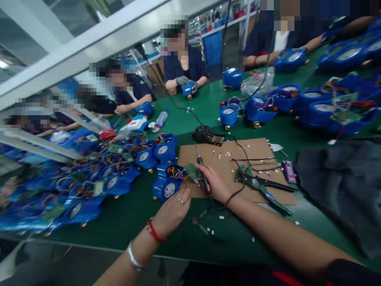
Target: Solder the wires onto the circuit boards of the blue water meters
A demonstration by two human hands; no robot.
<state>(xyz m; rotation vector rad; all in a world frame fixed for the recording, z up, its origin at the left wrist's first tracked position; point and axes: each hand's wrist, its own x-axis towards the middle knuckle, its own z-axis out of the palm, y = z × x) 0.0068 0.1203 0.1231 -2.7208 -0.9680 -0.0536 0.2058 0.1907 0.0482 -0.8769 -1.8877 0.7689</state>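
A blue water meter [161,183] with a round white dial stands at the left edge of the cardboard sheet [253,149]. Its coloured wires run to a small green circuit board [191,171]. My left hand [172,210] is closed in a pinch just in front of the meter, on what looks like a thin wire; the fingertips partly hide it. Wrapped around the handle of a soldering iron [204,179], my right hand [216,183] lies beside the board. The iron's metal tip points away from me, above the cardboard.
Green-handled pliers [264,186] and white bits lie on the cardboard, near a purple box [288,171]. A black iron stand [205,135] is behind. Wired blue meters [113,182] crowd the left; dark cloth [336,178] lies right. Co-workers sit opposite; one person's gloved hands hold a meter [188,88].
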